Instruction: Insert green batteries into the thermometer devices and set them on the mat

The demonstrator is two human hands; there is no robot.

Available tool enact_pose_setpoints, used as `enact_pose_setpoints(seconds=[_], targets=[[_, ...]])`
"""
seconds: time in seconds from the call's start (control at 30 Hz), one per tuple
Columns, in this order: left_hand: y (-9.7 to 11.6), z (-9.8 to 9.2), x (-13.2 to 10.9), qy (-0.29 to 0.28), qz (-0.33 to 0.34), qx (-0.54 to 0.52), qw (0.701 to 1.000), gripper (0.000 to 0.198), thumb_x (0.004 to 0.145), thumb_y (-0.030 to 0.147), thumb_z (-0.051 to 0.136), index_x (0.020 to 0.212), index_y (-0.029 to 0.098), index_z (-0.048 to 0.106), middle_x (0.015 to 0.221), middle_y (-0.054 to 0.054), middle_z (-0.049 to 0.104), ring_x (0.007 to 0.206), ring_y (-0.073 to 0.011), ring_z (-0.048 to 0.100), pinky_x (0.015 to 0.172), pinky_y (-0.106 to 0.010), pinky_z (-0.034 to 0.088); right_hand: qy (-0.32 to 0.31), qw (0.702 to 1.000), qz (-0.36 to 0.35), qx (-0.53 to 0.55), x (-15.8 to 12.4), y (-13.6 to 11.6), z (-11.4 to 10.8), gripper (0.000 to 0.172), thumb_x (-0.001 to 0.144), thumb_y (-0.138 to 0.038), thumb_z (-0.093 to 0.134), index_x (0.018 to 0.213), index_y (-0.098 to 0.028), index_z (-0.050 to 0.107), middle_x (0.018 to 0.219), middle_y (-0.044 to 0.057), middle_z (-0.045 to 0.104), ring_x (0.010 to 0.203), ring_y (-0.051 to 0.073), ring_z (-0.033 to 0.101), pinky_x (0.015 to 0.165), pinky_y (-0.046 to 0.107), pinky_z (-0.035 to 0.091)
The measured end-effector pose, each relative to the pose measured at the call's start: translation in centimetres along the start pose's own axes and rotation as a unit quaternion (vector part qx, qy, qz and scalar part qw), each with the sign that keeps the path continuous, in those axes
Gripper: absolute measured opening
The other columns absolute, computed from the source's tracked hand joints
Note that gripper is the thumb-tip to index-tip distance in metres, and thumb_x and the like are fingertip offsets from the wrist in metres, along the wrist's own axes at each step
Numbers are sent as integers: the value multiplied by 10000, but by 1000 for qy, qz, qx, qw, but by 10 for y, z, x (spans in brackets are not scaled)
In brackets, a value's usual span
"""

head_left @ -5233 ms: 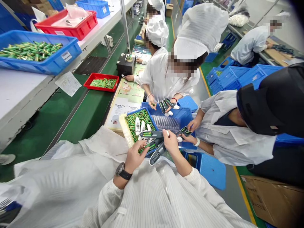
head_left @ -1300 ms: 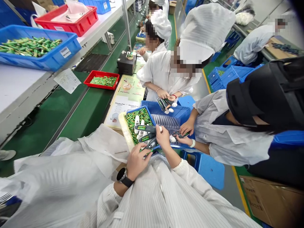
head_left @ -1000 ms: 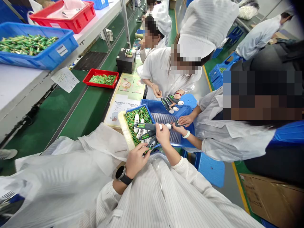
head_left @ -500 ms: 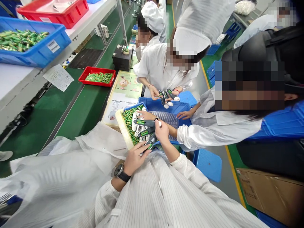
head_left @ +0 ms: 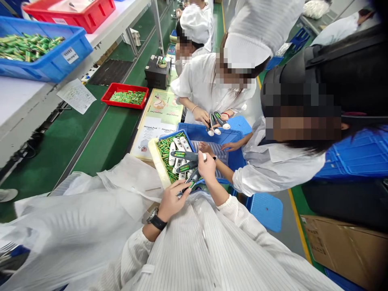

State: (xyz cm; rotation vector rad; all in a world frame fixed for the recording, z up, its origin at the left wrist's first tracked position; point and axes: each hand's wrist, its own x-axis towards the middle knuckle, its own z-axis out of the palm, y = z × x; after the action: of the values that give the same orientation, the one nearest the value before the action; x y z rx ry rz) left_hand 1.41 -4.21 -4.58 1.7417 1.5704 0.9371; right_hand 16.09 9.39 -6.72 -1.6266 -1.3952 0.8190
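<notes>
Where the mats (head_left: 156,117) lay beside the green belt (head_left: 91,145), the words "Mouse Pad" could be read more than once. A barcode label (head_left: 70,55) marked the blue shelf tray (head_left: 33,69), and another barcode showed on the red crate (head_left: 91,22) behind it; the small lettering on both was unreadable, as was the print on the hanging sheet (head_left: 77,95).

The shelf tray was heaped with green batteries, the crate held pale sheeting, and a shallow red tray (head_left: 144,104) on the belt carried more batteries. Before the person, a smaller blue tray (head_left: 190,142) held green batteries with white-faced devices (head_left: 172,154) lying on top. Just beside it, a larger blue bin (head_left: 203,131) contained a clear ribbed tray (head_left: 223,156), under a co-worker's hands.

The right hand (head_left: 207,165) gripped three fanned grey devices (head_left: 188,166), their open compartments showing green batteries, above the smaller tray. The left hand (head_left: 172,202) was half curled at the lowest device's end; what it pinched, if anything, I could not tell.
</notes>
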Motion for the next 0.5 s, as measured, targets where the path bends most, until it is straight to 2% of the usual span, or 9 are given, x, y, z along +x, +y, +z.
enact_pose_setpoints(seconds=[0.07, 0.17, 0.27, 0.5], targets=[[-1, -2, -1, -34, -1, -21, 999, 303, 954, 299, 556, 1216, 264, 704, 1155, -80, 714, 1054, -196, 672, 922, -362, 571, 0, 1000, 2, -1, 0, -1, 0, 487, 926, -623, 418, 726, -205, 567, 673, 8, 627, 650, 172, 548, 631, 259, 349], [-5, -1, -4, -62, -20, -77, 995, 334, 967, 308, 524, 1254, 241, 682, 1057, -80, 717, 865, -158, 688, 750, -292, 598, 0, 1000, 3, -9, 0, -3, 0, 484, 930, -622, 417, 720, -209, 557, 650, -2, 609, 627, 164, 527, 623, 255, 337], [-10, 2, -4, -45, -43, -110, 992, 322, 950, 321, 548, 1205, 212, 712, 960, -76, 691, 740, -135, 657, 641, -258, 579, -1, 1000, 0, -17, -2, -7, 1, 476, 934, -615, 420, 718, -211, 552, 653, -1, 610, 622, 162, 518, 625, 256, 327], [-13, 12, -1, 19, -82, -128, 988, 239, 914, 302, 578, 1035, 190, 750, 964, -84, 687, 729, -137, 649, 580, -234, 539, -7, 1000, -11, -22, -5, -13, 6, 476, 943, -610, 410, 759, -207, 582, 684, 13, 628, 647, 175, 544, 640, 262, 338]])
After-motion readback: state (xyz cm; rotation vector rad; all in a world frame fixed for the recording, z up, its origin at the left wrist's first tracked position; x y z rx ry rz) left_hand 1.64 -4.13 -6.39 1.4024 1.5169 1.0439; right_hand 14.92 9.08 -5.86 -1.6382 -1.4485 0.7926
